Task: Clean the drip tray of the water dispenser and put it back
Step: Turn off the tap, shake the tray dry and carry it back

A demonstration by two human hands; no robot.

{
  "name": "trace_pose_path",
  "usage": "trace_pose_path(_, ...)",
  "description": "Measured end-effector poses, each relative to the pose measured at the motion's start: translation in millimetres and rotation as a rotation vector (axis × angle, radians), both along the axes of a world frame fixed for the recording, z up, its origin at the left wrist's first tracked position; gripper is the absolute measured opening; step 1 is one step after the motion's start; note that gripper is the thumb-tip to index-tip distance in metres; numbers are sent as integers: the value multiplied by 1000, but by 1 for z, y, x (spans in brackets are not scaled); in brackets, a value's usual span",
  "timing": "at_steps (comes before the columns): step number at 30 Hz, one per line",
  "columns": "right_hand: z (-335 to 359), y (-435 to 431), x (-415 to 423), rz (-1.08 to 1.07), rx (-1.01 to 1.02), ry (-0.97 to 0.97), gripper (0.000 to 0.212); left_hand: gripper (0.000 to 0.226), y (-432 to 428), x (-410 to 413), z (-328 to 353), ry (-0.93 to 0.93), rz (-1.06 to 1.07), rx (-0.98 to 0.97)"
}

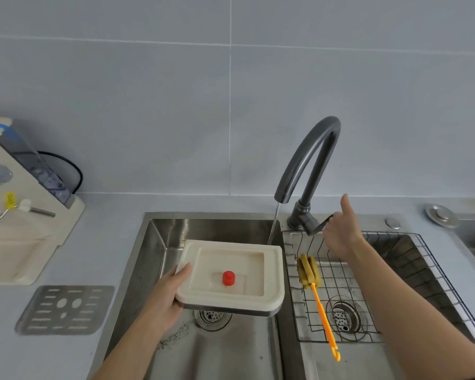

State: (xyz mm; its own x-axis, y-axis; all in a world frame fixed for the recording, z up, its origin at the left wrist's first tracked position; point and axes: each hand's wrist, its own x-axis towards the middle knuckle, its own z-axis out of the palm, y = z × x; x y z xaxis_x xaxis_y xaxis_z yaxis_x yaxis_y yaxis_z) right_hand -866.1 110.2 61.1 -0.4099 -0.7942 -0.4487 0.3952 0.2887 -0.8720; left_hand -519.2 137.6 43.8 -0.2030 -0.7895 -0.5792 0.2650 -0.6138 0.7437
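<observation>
A cream drip tray (272,272) with a red float (228,278) in its well hangs level over the left sink basin (159,242). My left hand (167,300) grips its left edge from below. My right hand (340,231) is on the dark tap's lever (322,224), thumb raised. A thin stream of water (273,224) runs from the tap spout (281,197) down behind the tray's far right corner. The water dispenser (19,212) stands at the left on the counter. Its metal grille (65,309) lies flat on the counter in front of it.
A wire rack (395,286) sits in the right basin, with a yellow sponge brush on an orange handle (317,300) lying across it. Both basins have drains (213,319). A round metal cap (440,215) is set in the counter at the far right.
</observation>
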Motion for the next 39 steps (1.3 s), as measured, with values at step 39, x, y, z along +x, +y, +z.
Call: trace_pose_path(39, -22, 116, 152, 633, -109, 463, 72, 33, 24, 18, 27, -247, -220, -79)
